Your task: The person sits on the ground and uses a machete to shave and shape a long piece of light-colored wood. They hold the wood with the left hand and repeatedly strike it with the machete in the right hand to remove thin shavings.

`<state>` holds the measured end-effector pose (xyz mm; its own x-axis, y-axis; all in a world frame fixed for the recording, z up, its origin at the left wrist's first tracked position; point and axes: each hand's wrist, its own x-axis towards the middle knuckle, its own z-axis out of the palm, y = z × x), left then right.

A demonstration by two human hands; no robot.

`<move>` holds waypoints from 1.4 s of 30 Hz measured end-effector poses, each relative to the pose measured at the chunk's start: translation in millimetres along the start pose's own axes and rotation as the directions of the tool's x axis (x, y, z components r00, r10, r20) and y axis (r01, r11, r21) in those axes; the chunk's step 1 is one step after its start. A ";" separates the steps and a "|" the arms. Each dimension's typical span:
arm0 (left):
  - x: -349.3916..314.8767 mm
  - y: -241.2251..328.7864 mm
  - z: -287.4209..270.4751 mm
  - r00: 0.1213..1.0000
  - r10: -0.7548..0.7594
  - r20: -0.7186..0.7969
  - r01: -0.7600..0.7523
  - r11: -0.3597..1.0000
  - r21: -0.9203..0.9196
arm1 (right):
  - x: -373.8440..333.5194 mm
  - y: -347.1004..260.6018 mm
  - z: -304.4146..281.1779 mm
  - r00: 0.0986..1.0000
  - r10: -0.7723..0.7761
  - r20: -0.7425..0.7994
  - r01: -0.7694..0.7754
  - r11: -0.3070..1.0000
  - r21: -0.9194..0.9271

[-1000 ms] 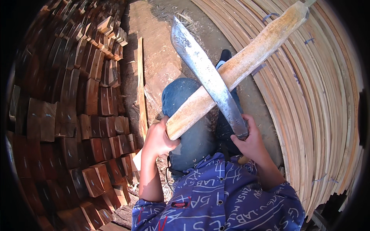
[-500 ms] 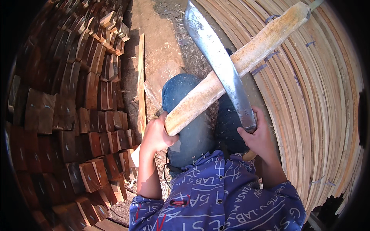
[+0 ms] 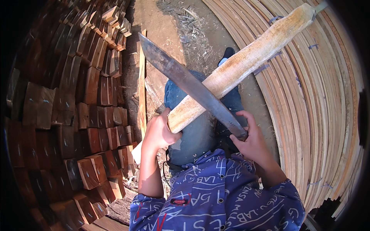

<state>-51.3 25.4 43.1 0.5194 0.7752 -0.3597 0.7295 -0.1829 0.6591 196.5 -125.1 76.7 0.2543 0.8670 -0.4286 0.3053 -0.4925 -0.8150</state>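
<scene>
A long, thick, pale wooden piece with brownish mottling slants from my lap up to the far right. Its near end is gripped by my left hand, fingers wrapped round it, and a thin grey-green tip shows at its far end. My right hand is closed at the base of a machete, whose handle the hand hides. The dark, broad blade crosses over the wooden piece, its point up to the left; whether the two touch, I cannot tell. My jeans-covered knee lies beneath.
To the left rises a stack of brown wooden blocks. Long pale wooden strips, bundled with dark ties, fill the right side. A narrow plank lies on the dirt ground, with shavings farther ahead.
The machete's point has swung left and toward me, and its blade now looks dark instead of shiny. The wooden piece has shifted slightly right. Both hands keep their grips.
</scene>
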 end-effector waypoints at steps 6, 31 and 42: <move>-1.5 -24.4 5.6 0.996 0.083 -0.029 -0.088 0.976 -0.198 | 19.0 -0.4 -18.8 0.926 -0.057 -0.374 0.135 0.973 0.186; 27.6 -33.3 6.0 0.952 0.269 0.145 -0.210 0.920 -0.331 | -18.2 14.7 35.4 0.969 -0.198 -0.148 0.194 0.980 -0.044; -6.8 -24.7 19.3 0.981 0.061 0.184 0.024 0.904 -0.427 | -37.5 40.6 12.5 0.971 -0.021 -0.240 0.124 0.899 0.420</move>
<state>-64.3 13.0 16.5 0.6358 0.6382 -0.4341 0.4818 0.1112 0.8692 187.9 -176.7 54.8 0.4604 0.8336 -0.3052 -0.0798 -0.3035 -0.9495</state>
